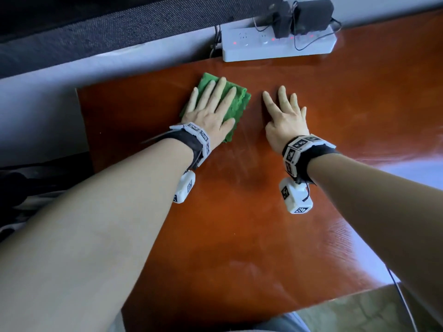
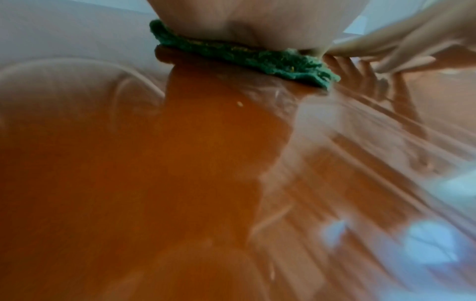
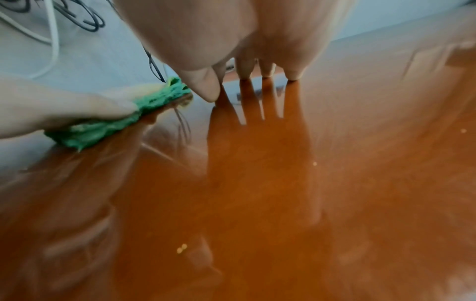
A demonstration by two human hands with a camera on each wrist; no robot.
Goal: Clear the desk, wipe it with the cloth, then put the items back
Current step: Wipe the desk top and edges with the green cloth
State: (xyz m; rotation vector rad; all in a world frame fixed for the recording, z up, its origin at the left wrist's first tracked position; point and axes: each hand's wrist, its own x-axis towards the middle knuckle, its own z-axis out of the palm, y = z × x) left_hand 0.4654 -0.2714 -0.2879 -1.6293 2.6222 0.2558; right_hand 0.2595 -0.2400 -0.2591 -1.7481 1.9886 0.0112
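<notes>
Left hand (image 1: 211, 109) spread flat, pressing green cloth (image 1: 236, 105) onto desk (image 1: 239, 212) at 11 o'clock; right hand (image 1: 286, 116) spread, fingertips on bare wood

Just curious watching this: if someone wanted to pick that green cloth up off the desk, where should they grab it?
Probably the right edge of the green cloth, coming from the right: it lies folded flat under the left hand, and its scalloped layers stick out uncovered there.

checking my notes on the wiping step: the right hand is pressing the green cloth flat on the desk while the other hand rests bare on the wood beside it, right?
Not quite: the left hand presses the green cloth flat on the desk. The right hand is the one resting bare on the wood beside it. The head view shows this.
</notes>
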